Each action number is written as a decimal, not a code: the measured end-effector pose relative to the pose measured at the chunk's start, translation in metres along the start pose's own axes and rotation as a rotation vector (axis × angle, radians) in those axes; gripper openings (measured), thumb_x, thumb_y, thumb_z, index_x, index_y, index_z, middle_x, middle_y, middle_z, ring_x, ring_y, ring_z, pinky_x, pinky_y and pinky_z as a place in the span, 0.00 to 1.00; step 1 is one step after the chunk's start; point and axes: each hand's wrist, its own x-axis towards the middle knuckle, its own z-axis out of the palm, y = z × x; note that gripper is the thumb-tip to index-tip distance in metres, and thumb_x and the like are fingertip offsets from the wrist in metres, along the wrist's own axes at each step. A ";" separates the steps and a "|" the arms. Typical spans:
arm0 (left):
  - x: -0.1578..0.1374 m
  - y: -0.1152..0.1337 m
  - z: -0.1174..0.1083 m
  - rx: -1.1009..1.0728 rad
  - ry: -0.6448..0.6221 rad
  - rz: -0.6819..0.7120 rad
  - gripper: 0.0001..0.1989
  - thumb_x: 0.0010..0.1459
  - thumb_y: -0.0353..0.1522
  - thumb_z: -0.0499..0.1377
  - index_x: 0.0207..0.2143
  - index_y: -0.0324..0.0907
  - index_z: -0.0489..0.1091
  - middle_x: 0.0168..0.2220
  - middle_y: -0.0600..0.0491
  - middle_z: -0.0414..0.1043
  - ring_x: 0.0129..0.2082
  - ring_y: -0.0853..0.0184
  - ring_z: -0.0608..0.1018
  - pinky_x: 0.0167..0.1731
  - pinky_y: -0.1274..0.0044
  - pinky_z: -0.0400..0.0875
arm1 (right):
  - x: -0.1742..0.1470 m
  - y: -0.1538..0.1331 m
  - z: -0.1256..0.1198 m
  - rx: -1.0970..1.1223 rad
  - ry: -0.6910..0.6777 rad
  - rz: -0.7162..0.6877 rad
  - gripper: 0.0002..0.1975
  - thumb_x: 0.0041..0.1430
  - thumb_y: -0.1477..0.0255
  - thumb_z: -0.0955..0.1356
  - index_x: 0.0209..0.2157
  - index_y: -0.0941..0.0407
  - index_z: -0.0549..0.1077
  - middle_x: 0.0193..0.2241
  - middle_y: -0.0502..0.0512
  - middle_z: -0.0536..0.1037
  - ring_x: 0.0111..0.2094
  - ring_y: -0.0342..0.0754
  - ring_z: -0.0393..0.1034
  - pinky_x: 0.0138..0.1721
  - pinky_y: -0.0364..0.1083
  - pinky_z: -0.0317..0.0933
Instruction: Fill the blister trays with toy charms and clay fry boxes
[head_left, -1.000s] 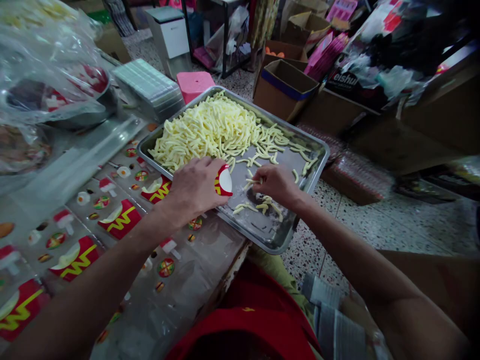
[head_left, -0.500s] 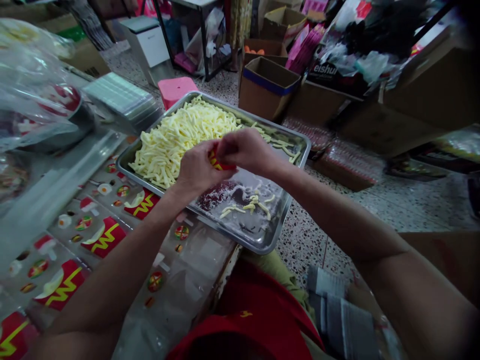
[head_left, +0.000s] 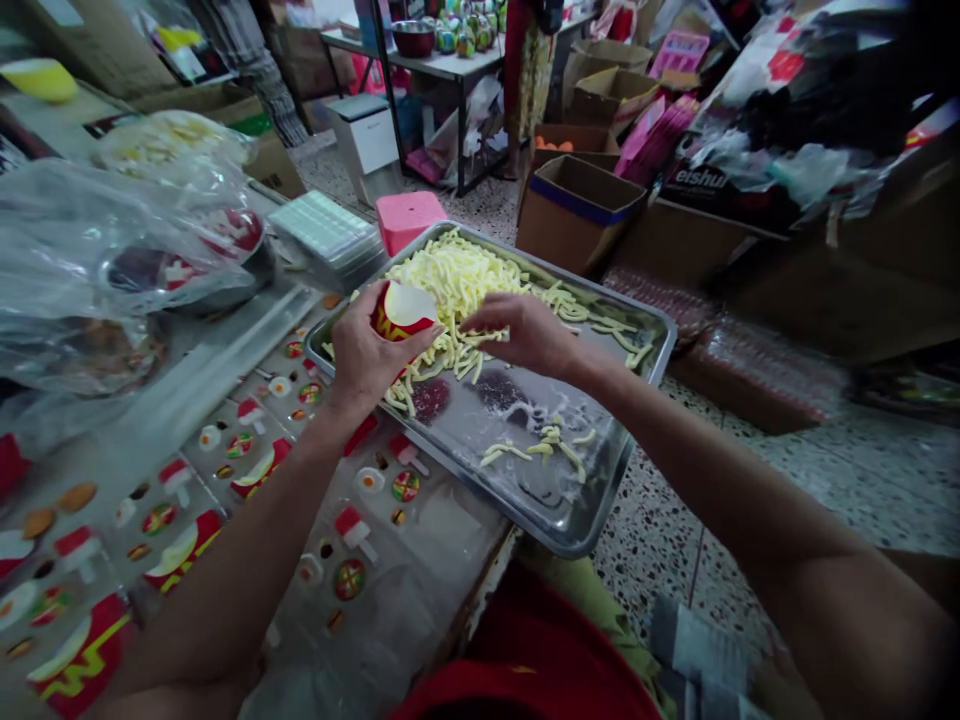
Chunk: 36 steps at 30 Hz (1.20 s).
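My left hand (head_left: 365,345) is closed round a small red-and-yellow French fry box (head_left: 405,308), its pale inside facing up. Just right of it, my right hand (head_left: 525,330) hovers at the near side of a heap of pale yellow fry-shaped sticks (head_left: 461,272). Its fingers are slightly bent and apart, pointing at the heap, and I see nothing between them. A shallow metal tray (head_left: 581,545) holds the heap, with several loose sticks (head_left: 551,445) and white powder on its near right part.
On the table left of the tray lie rows of small food-shaped pieces (head_left: 349,578) on clear plastic, with red fry boxes (head_left: 82,655) among them. Plastic bags (head_left: 67,270) cover bowls further left. Behind the tray stand a pink stool (head_left: 409,218) and cardboard boxes (head_left: 574,215).
My hands were together at the fry box; now they are apart, the box staying in the left and the right over the heap's edge. The camera view has shifted, showing more background.
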 end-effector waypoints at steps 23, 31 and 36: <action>-0.035 -0.005 -0.048 0.300 -0.325 -0.020 0.41 0.45 0.50 0.72 0.58 0.41 0.70 0.53 0.44 0.76 0.50 0.53 0.78 0.52 0.65 0.72 | 0.043 0.007 0.049 -0.130 -0.601 -0.012 0.10 0.41 0.83 0.75 0.28 0.57 0.80 0.29 0.51 0.78 0.30 0.44 0.67 0.34 0.44 0.57; -0.047 0.026 -0.042 0.473 -0.406 0.009 0.36 0.46 0.49 0.70 0.55 0.42 0.71 0.48 0.44 0.78 0.47 0.52 0.78 0.46 0.68 0.72 | 0.003 -0.005 0.025 0.975 -0.089 0.466 0.10 0.42 0.71 0.74 0.30 0.59 0.76 0.21 0.48 0.77 0.23 0.42 0.69 0.28 0.41 0.63; -0.050 0.053 0.003 0.427 -0.302 0.019 0.33 0.48 0.45 0.69 0.54 0.40 0.71 0.48 0.44 0.77 0.47 0.53 0.78 0.45 0.68 0.71 | 0.002 -0.024 0.026 0.705 0.035 0.694 0.07 0.39 0.75 0.72 0.26 0.61 0.78 0.17 0.47 0.74 0.22 0.41 0.67 0.24 0.40 0.58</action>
